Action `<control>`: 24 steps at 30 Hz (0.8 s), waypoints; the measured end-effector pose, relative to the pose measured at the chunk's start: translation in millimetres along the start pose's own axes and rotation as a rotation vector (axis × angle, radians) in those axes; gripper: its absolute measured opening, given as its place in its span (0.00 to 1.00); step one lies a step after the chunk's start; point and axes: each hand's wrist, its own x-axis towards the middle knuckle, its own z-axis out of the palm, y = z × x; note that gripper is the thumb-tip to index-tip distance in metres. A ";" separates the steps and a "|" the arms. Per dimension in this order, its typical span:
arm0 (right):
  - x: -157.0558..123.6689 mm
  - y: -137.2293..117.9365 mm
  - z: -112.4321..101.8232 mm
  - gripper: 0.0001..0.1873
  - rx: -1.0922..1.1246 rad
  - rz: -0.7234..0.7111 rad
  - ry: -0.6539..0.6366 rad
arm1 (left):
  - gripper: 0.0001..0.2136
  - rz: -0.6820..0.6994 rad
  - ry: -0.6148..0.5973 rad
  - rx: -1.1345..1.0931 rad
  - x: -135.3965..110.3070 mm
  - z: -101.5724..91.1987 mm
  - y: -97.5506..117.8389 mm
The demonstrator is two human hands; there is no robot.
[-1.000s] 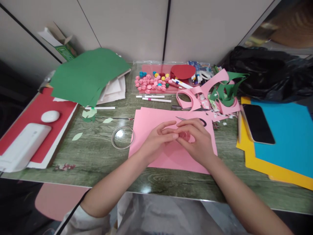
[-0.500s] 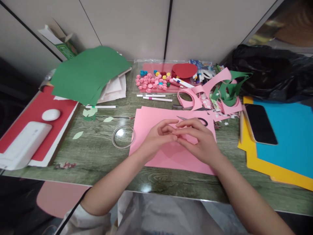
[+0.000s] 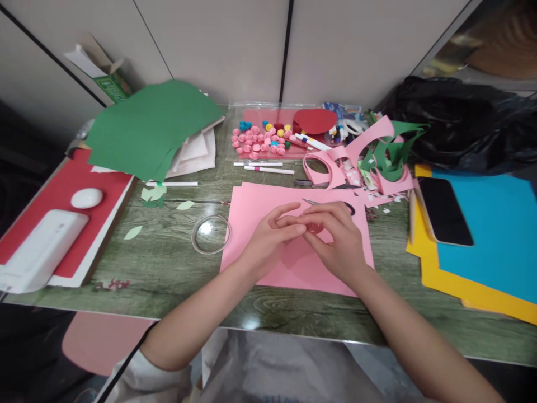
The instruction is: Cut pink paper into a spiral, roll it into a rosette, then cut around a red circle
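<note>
My left hand (image 3: pixel 274 238) and my right hand (image 3: pixel 338 238) meet over the pink paper sheets (image 3: pixel 247 215), fingertips touching. A small, dark pink curled piece (image 3: pixel 314 226) shows under the right fingers; most of it is hidden. The right thumb and fingers close around it. Left thumb and fingers are pressed together at the right fingertips, and what is between them cannot be made out. Just beyond the right hand, scissors (image 3: pixel 349 207) lie on the pink sheets, partly covered. A roll of clear tape (image 3: pixel 211 235) rests left of the sheets.
Pink rolled paper pieces (image 3: pixel 255 140) and several coloured ones sit on a clear plastic bag. White pens (image 3: pixel 268 169) lie before it. Pink scraps (image 3: pixel 327 170) and green scraps (image 3: pixel 390 154) are heaped right. A phone (image 3: pixel 447 210) rests on blue paper (image 3: pixel 495 240). Green paper (image 3: pixel 155 129) is left.
My fingers have shifted and drawn closer together over the pink sheets. The small pink curled piece now shows under the right fingers. Objects on the table have stayed put.
</note>
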 end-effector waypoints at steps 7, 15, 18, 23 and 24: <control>0.7 -4.4 -0.1 0.09 0.018 0.006 0.017 | 0.19 0.031 -0.008 0.012 0.5 1.6 0.4; 5.2 -0.7 -8.9 0.10 0.085 -0.087 -0.203 | 0.20 0.037 -0.113 0.257 0.8 -4.8 8.9; 5.1 0.6 -8.8 0.09 0.058 -0.097 -0.195 | 0.20 0.060 -0.119 0.339 -0.4 -5.3 11.4; 3.0 -0.2 -6.7 0.09 -0.016 -0.040 -0.041 | 0.20 0.046 -0.006 0.140 -1.4 1.3 3.0; 2.3 -1.1 -5.7 0.09 -0.030 -0.025 -0.005 | 0.20 0.038 0.007 0.078 -1.5 3.4 -0.1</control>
